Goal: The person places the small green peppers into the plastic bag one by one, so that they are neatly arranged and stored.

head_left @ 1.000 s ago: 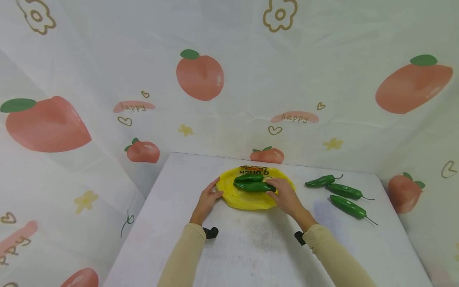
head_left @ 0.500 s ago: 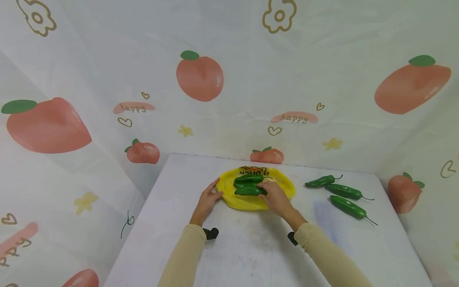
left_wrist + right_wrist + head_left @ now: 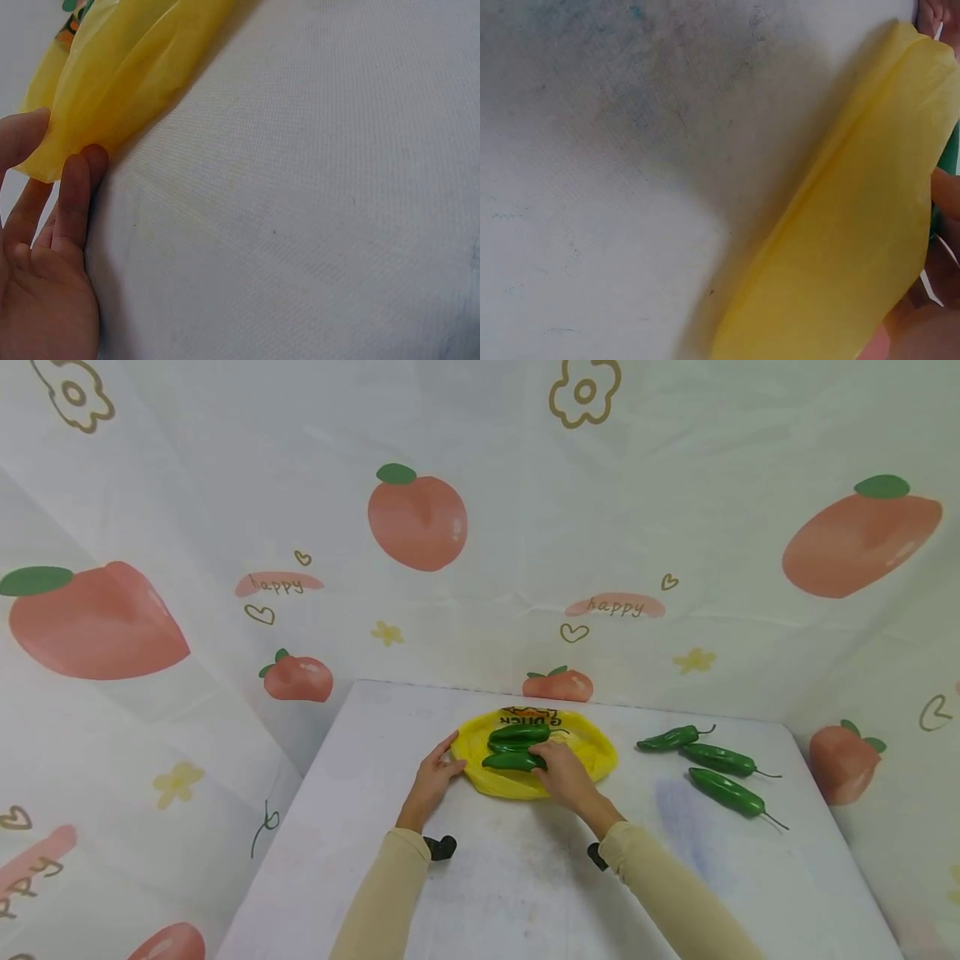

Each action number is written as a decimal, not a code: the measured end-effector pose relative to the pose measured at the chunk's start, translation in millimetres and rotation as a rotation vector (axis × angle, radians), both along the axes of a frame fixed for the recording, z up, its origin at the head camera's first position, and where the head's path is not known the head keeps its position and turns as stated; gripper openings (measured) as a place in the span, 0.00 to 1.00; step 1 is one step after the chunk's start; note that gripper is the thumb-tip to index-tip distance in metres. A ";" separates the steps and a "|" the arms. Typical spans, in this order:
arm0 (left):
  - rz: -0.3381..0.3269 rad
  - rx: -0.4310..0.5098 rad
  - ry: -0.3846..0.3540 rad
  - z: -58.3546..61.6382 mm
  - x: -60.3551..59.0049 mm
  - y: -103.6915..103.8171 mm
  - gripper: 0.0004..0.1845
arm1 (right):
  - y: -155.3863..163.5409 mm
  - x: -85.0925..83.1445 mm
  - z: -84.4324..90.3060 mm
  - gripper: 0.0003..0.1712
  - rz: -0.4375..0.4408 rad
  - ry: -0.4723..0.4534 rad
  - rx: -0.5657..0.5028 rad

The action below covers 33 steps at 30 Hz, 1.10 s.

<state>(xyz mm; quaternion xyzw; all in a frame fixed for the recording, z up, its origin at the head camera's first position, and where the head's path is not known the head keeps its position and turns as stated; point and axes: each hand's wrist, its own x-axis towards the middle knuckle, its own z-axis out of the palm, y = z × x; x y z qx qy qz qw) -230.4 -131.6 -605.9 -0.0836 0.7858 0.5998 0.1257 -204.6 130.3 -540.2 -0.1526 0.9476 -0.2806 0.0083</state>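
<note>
A yellow plastic bag [image 3: 596, 760] with black lettering and an orange print spreads on the white table. My left hand [image 3: 435, 778] holds its left edge, thumb and fingers at either side of the plastic in the left wrist view. My right hand [image 3: 566, 777] grips a green chili pepper [image 3: 510, 762] by its right end, low over the near half of the bag. Two more green chili peppers lie just behind it, the back one [image 3: 520, 732] with its stem to the right; the middle one [image 3: 506, 747] is partly covered. The fingers of my right hand hide the held pepper's stem end.
Three loose green chili peppers lie on the table [image 3: 510, 893] to the right of the bag: one at the back [image 3: 667, 738], a middle one [image 3: 720, 759] and a near one [image 3: 727, 792]. A printed white cloth [image 3: 480, 635] rises behind and beside the table.
My right hand has moved left and slightly nearer with its chili pepper, away from the two behind. My left hand has stayed at the bag's edge.
</note>
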 end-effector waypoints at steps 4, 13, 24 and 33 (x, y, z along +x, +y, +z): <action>-0.011 0.010 0.032 1.6 0.6 -0.3 0.31 | -0.2 -2.5 -3.7 0.19 0.006 0.002 0.007; -0.022 -0.001 0.044 2.5 0.2 -0.8 0.31 | 0.7 -6.4 -7.0 0.19 -0.001 -0.032 -0.003; -0.021 0.004 0.032 1.4 -1.0 -1.4 0.30 | -0.4 -5.2 -9.8 0.20 -0.012 0.010 -0.021; -0.023 0.013 0.017 0.3 -0.8 -2.0 0.30 | 1.0 -1.8 -8.1 0.23 0.022 0.138 0.089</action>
